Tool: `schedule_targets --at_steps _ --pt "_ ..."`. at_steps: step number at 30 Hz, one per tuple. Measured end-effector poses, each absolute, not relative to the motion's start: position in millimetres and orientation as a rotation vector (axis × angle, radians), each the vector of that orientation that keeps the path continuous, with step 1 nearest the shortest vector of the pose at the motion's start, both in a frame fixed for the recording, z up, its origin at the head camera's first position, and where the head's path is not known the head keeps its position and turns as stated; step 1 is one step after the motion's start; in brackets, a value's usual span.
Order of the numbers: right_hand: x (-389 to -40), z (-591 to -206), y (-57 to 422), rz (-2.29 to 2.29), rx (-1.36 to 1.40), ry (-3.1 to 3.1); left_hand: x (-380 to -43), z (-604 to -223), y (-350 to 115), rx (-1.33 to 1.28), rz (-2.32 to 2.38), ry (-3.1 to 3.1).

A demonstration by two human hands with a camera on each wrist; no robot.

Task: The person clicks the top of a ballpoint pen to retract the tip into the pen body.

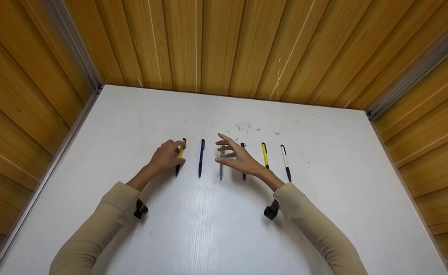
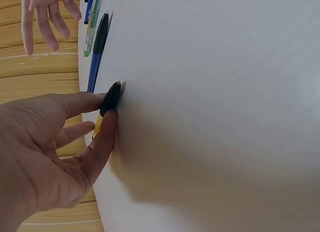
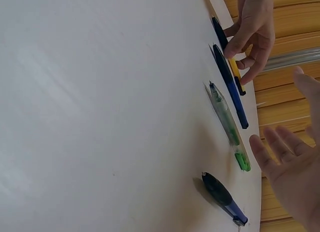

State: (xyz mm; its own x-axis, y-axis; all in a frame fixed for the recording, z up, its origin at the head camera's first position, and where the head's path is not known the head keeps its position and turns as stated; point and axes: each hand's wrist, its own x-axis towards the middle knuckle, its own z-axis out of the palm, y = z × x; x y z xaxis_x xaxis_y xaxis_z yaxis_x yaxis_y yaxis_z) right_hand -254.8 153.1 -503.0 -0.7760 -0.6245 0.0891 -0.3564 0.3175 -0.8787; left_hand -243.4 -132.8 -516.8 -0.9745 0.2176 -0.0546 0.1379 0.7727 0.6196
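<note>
My left hand (image 1: 165, 156) pinches a yellow pen with black ends (image 1: 180, 152) at the left end of a row of pens. In the left wrist view, thumb and forefinger lie on either side of its black tip section (image 2: 110, 99). Just right of it lies a blue pen (image 1: 201, 158). My right hand (image 1: 242, 159), fingers spread and holding nothing, hovers over a clear pen with green parts (image 3: 227, 123), partly covering it in the head view. Beneath that hand's other side is a dark blue pen (image 3: 220, 192), also partly covered.
Farther right on the white table (image 1: 323, 214) lie a second yellow pen (image 1: 265, 152) and a white pen with black ends (image 1: 285, 162). Wood-patterned panels (image 1: 216, 46) rise behind the table and at both sides. Dark scuff marks (image 1: 243, 126) show beyond the row.
</note>
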Motion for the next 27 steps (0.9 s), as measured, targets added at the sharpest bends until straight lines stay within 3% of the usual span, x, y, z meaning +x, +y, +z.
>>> schedule_targets --at_steps 16,27 --pt "-261 -508 148 -1.458 -0.879 2.294 -247 -510 -138 0.224 1.216 2.73" --pt "-256 -507 146 -1.44 -0.91 2.315 -231 -514 -142 0.235 1.585 2.46"
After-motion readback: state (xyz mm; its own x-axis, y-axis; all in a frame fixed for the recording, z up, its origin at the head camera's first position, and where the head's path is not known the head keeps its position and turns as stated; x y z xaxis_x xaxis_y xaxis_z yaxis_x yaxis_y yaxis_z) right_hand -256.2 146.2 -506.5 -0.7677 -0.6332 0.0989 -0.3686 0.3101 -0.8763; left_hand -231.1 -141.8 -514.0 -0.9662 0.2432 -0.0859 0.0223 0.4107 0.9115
